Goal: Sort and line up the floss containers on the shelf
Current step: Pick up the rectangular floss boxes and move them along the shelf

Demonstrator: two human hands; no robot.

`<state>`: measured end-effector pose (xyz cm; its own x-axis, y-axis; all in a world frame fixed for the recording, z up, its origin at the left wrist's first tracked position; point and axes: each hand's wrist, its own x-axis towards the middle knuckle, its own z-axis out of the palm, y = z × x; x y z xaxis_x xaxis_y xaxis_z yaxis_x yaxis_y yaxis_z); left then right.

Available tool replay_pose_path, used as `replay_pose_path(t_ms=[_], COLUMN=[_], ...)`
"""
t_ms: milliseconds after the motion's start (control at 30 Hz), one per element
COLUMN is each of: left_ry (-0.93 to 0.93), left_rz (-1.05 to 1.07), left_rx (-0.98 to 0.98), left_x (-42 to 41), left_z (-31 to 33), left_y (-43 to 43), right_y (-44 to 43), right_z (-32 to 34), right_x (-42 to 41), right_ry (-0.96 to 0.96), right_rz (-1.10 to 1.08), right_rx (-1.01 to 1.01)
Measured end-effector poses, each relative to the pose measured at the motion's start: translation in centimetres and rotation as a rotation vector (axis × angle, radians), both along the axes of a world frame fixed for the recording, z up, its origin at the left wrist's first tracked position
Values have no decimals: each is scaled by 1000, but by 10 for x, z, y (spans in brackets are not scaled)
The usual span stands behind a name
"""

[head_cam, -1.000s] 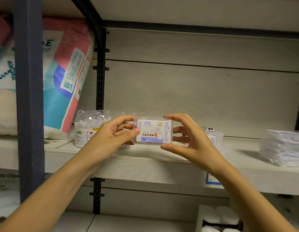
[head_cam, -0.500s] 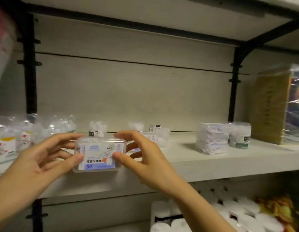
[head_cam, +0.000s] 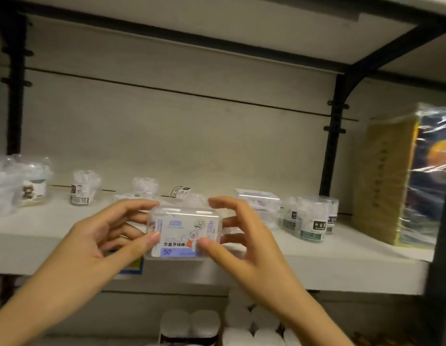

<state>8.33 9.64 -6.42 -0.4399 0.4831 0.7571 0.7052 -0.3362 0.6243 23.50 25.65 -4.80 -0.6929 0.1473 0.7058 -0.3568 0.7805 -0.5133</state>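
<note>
Right now I have both hands on one rectangular floss box (head_cam: pixel 184 236), held in the air just in front of the shelf's (head_cam: pixel 341 265) near edge. My left hand (head_cam: pixel 102 236) pinches its left end, thumb on the printed face and fingers curled behind; my right hand (head_cam: pixel 242 236) does the same on the right end, thumb low on the label. Both are clamped on the box, nothing else.

Directly behind the box, partly hidden, sit a few small clear tubs (head_cam: pixel 144 187), and I can't tell how close they stand to where I would set it down. Pushing the box straight in could knock them over or shove them toward the back wall.

To the right, a stack of similar flat boxes (head_cam: pixel 258 207) looks like the matching group. Just beside it stand round green-labelled containers (head_cam: pixel 313 221), tall and light, so a sweep of my right wrist could topple them.

On the far left, more clear tubs (head_cam: pixel 33 186) sit loosely. My grip is only on the ends of a smooth plastic case; a slip would drop it onto the rolls (head_cam: pixel 242 320) below.
</note>
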Motion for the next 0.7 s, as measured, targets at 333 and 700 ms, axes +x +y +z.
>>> replay_pose_path(t_ms=[333,700], left_ry=[86,329], left_rz=[-72,127], left_rx=[-314,-618], left_x=[48,41], left_z=[23,22], left_y=[65,94], right_y=[68,97], right_z=[8,3], right_x=[51,51], right_ry=[14,-240], right_rz=[-248,-348], right_rx=[215,-9])
